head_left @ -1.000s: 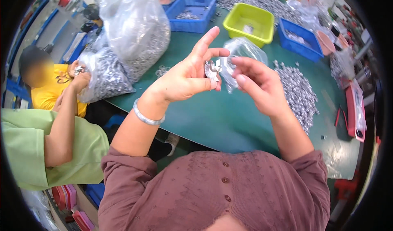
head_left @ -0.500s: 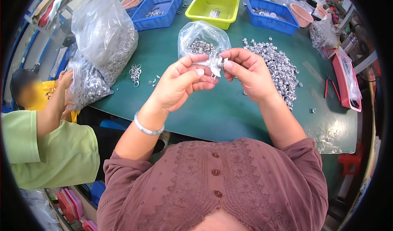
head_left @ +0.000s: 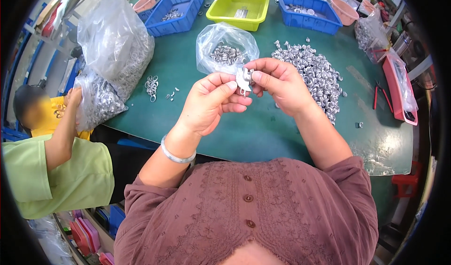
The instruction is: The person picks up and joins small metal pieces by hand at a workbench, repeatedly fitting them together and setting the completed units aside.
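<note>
Since 1 s ago both hands have dropped from above the yellow tray [head_left: 241, 7] to nearer the body, over the green table [head_left: 263, 129]. 2 large clear sacks [head_left: 110, 53] of rings stand far left; a loose pile of metal rings [head_left: 314, 75] lies right. Small open bag [head_left: 225, 51] sits just behind the hands. Left hand [head_left: 209, 103] and right hand [head_left: 277, 84] pinch 1 small metal piece [head_left: 243, 79] between fingertips, raised off the table.
</note>
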Motion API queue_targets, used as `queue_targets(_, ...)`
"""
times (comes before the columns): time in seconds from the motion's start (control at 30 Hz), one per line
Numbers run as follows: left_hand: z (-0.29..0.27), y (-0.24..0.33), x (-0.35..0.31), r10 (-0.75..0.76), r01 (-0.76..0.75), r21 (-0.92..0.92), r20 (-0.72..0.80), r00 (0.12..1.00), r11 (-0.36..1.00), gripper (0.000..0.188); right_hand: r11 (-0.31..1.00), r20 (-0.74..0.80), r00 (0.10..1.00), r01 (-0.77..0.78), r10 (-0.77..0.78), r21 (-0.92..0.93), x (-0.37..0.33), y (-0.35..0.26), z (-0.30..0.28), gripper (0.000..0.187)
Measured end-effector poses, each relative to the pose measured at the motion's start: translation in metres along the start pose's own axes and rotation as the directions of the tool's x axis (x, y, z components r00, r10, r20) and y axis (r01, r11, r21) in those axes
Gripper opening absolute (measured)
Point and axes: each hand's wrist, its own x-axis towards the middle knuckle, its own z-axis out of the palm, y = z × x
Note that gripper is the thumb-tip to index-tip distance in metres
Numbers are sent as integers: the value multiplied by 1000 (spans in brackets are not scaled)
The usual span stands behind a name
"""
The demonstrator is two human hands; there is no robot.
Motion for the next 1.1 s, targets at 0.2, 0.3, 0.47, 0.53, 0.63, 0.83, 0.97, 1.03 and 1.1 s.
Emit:
queue_targets(0.2, 3, -5, 0, 9, -10, -28, -37, 999, 1000, 12, 986, 18, 996, -85, 83, 147, 2, 6, -3, 18)
queue_targets(0.3, 3, -5, -1, 17, -18, -26, -43, 999, 999, 12, 970, 42, 992, -124, 118, 207, 3, 9, -4, 19)
queue_targets(0.47, 3, -9, 0, 49, -48, 19, -39, 998, 999, 11, 944, 69, 986, -168, 154, 285, 5, 13, -5, 20)
queue_targets(0.53, 7, -8, -1, 89, -83, 103, -52, 995, 991, 9, 941, 92, 986, -162, 140, 297, 5, 14, -6, 21)
queue_targets(0.63, 6, -12, -1, 161, -142, 247, -59, 985, 958, 8, 982, 117, 992, -67, 47, 176, 5, 15, -9, 23)
queue_targets(0.83, -7, -28, 5, 187, -182, 56, -84, 979, 982, 10, 958, 48, 973, 230, -225, -168, -4, 12, 8, 28)
queue_targets(0.97, -10, -35, 6, 199, -201, -17, -79, 977, 979, 11, 831, 97, 915, 396, -390, -391, -5, 11, 11, 32)
queue_targets(1.03, -10, -37, 6, 240, -244, -32, -86, 967, 969, 8, 763, 128, 884, 456, -450, -458, -6, 9, 12, 31)
queue_targets(1.1, -13, -40, 7, 290, -291, -11, -77, 954, 957, 10, 667, 171, 846, 508, -505, -545, -7, 7, 14, 27)
